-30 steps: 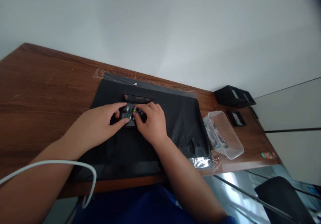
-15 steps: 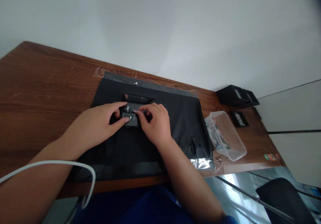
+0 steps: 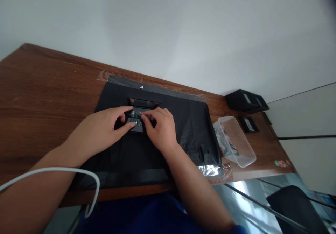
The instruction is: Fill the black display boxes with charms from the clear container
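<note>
A small black case (image 3: 137,129) sits on the black mat with its lid (image 3: 144,103) raised at the back. Inside it are several small shiny and green pieces (image 3: 133,114), too small to name. My left hand (image 3: 105,123) grips the case's left side, index fingertip at the back corner and thumb on the front part beside a small shiny piece. Over the right side of the case, my right hand (image 3: 161,123) pinches a tiny thin piece between thumb and index finger; its kind I cannot make out.
The black mat (image 3: 154,160) is taped to the wooden table (image 3: 49,90). To the right stand a clear plastic tub (image 3: 245,150) with small bagged items, black boxes (image 3: 241,100) and a small black tray (image 3: 244,123). A white cable (image 3: 65,169) crosses my left forearm.
My right hand has shifted slightly left over the case, still pinching. The left hand stays at the case's left side. The view has moved very slightly.
</note>
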A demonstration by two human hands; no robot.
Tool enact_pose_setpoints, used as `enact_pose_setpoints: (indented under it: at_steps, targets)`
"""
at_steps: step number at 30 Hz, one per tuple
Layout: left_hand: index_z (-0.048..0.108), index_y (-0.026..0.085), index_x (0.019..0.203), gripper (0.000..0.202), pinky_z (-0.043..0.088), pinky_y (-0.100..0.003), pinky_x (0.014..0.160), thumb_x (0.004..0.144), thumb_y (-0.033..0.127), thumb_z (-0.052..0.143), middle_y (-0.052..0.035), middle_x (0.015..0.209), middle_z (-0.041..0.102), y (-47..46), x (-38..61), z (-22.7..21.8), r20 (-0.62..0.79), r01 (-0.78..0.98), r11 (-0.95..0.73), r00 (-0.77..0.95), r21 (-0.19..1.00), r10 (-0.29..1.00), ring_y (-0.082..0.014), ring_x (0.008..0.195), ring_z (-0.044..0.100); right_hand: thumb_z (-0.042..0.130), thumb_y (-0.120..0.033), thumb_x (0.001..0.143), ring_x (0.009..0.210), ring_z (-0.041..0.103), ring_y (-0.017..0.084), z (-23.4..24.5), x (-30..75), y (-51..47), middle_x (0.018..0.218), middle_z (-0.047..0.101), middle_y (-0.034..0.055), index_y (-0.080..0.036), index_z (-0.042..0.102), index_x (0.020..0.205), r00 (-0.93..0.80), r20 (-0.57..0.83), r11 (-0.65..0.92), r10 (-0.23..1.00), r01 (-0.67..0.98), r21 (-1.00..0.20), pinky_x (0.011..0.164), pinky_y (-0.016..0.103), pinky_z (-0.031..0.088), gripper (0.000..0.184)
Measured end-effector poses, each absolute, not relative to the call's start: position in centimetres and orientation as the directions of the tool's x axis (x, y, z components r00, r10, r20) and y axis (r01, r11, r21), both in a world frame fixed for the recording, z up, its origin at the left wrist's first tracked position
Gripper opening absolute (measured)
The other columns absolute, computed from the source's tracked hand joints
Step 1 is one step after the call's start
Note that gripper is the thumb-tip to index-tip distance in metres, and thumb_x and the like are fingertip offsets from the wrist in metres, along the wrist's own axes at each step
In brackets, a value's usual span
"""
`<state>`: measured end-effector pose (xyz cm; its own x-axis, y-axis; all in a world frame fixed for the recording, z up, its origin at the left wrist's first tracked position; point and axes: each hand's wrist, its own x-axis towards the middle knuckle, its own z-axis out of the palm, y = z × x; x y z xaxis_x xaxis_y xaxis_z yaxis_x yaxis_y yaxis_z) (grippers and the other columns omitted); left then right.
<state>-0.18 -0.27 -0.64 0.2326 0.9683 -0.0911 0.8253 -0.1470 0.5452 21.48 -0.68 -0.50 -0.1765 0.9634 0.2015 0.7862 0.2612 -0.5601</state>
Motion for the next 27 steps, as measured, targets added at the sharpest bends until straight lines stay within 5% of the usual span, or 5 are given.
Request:
enact_pose_setpoints:
  at_steps: [8, 12, 21, 27]
  targets:
    - [0.08, 0.033, 0.133, 0.039, 0.051, -0.033, 0.067, 0.104, 0.052, 0.061, -0.0017, 0.096, 0.075, -0.9, 0.5, 0.4, 0.2, 0.687, -0.348, 0.288, 0.638, 0.936, -0.0201, 0.077, 0.067, 0.073, -0.029, 0.102, 0.081, 0.066, 0.017, 0.2, 22.6, -2.3, 0.085, 0.075, 0.0013, -0.023, 0.082, 0.097, -0.156, 0.221, 0.269, 0.963, 0.467, -0.842, 0.084, 0.033, 0.052, 0.012]
    - [0.083, 0.028, 0.126, 0.03, 0.059, -0.034, 0.089, 0.11, 0.042, 0.062, -0.0043, 0.107, 0.079, -1.1, 0.8, 0.7, 0.407, 0.582, -0.565, 0.391, 0.585, 0.825, -0.0217, 0.097, 0.073, 0.071, -0.037, 0.101, 0.08, 0.065, 0.016, 0.8, 22.9, -2.6, 0.087, 0.077, 0.0023, -0.022, 0.08, 0.095, -0.175, 0.098, 0.15, 0.98, 0.314, -0.938, 0.078, 0.031, 0.053, 0.019]
    - [0.083, 0.028, 0.121, 0.018, 0.062, -0.031, 0.086, 0.107, 0.032, 0.072, -0.0028, 0.103, 0.081, -0.9, 0.6, 1.2, 0.604, 0.455, -0.731, 0.417, 0.508, 0.679, -0.0181, 0.092, 0.077, 0.08, -0.06, 0.094, 0.073, 0.051, 0.014, 1.5, 22.9, -2.7, 0.074, 0.059, -0.0014, -0.021, 0.072, 0.087, -0.293, -0.058, -0.048, 0.954, 0.041, -0.998, 0.068, 0.027, 0.044, 0.04]
    - [0.083, 0.025, 0.118, 0.017, 0.06, -0.028, 0.081, 0.105, 0.022, 0.074, -0.0036, 0.1, 0.082, -0.9, 0.7, 1.6, 0.655, 0.381, -0.773, 0.413, 0.507, 0.633, -0.0167, 0.088, 0.075, 0.086, -0.06, 0.09, 0.069, 0.045, 0.012, 1.8, 22.9, -2.7, 0.072, 0.056, -0.0022, -0.021, 0.071, 0.084, -0.289, -0.065, -0.073, 0.955, -0.017, -0.997, 0.064, 0.026, 0.039, 0.043]
